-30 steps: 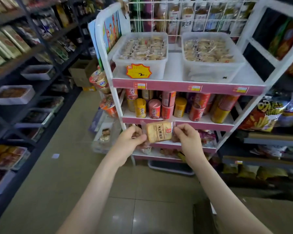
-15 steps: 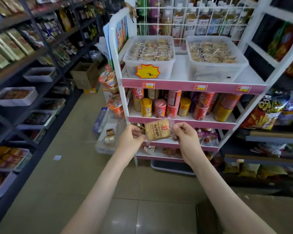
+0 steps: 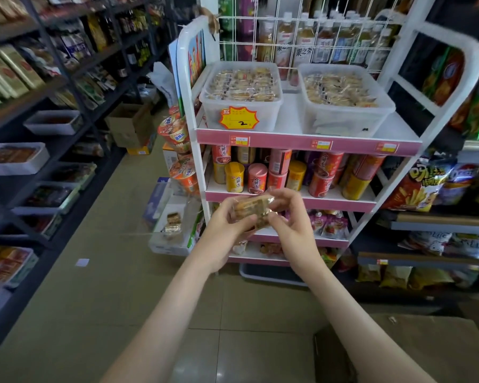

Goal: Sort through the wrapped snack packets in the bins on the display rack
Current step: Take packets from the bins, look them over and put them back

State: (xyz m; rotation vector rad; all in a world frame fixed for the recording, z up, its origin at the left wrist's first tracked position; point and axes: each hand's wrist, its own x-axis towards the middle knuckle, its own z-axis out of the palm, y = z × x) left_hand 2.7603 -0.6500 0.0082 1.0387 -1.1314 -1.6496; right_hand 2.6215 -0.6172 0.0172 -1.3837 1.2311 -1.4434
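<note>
While both hands hold the snack packet [image 3: 250,210] in front of the middle shelves of the display rack [image 3: 302,143], we record the grip: the left hand [image 3: 224,226] curls round its left end; the right hand [image 3: 292,218] pinches its right end; neither is free. We judge the packet light, its clear film slippery, its contents probably brittle; take hold at the sealed ends, not across the middle. Above, on the top shelf, the left bin [image 3: 270,114] and right bin [image 3: 343,121] stand side by side, both holding similar packets.
</note>
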